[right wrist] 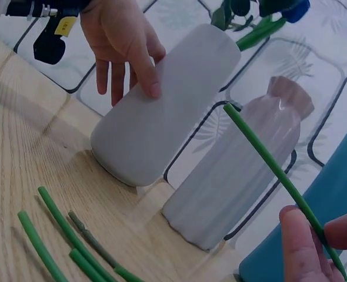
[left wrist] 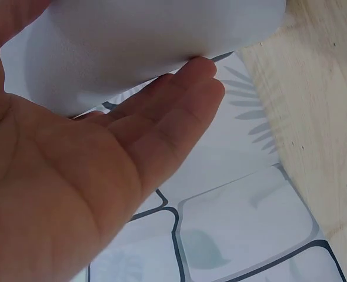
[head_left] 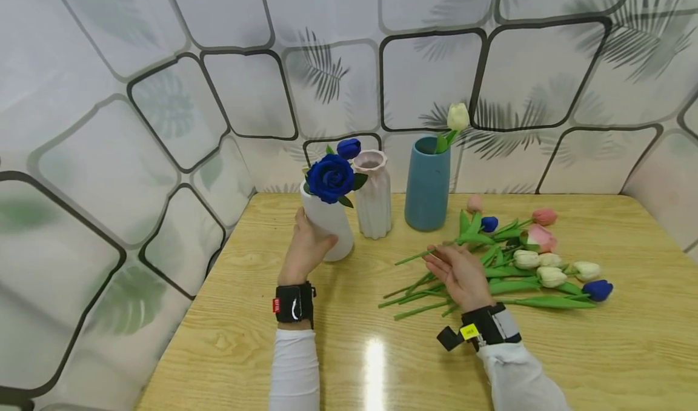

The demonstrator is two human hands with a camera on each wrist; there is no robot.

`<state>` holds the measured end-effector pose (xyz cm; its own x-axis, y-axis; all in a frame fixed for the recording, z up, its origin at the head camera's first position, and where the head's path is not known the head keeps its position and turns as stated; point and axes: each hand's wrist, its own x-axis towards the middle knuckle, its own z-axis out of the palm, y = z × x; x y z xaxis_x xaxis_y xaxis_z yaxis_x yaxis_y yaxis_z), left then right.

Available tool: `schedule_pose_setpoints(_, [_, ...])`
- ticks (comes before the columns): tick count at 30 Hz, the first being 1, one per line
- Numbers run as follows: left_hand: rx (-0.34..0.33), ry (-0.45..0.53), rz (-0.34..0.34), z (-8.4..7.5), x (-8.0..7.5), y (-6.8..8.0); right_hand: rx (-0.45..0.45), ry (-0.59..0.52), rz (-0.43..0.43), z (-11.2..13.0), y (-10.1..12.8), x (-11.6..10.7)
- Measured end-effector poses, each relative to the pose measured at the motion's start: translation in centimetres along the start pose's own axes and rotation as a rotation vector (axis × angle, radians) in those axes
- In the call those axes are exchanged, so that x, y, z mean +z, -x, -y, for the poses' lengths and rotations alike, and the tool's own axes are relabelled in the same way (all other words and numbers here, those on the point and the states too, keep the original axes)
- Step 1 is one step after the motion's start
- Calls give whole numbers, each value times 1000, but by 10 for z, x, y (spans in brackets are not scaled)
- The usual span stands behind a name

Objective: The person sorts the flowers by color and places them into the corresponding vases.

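1. The left hand wraps its fingers round the white vase, which is tilted at the table's back left and holds blue roses.
2. The right hand pinches a green stem over the tulip pile.
3. A pink vase and a blue vase stand just right of the white one.

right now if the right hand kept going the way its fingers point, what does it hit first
Probably the pink ribbed vase. The right hand, pinching a green stem, points up-left toward the vases, with bare table between. Depth is unclear, so the white vase is possible.
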<state>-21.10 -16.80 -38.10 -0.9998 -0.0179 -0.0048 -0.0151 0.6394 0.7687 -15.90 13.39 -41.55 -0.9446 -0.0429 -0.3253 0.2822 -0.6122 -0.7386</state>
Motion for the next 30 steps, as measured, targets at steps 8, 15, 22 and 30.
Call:
schedule_pose_setpoints(8, [-5,18,-14,0,-3,-1,-310,171,-24,-2,12,29])
schedule_pose_setpoints(15, [-16,22,-2,-2,-1,-1,-662,322,-9,-9,27,57])
schedule_pose_setpoints(22, [-19,3,0,-2,-1,0,-1066,329,99,-15,29,81])
schedule_pose_setpoints(30, [-4,3,-7,0,0,-1,-1255,376,139,-12,24,120])
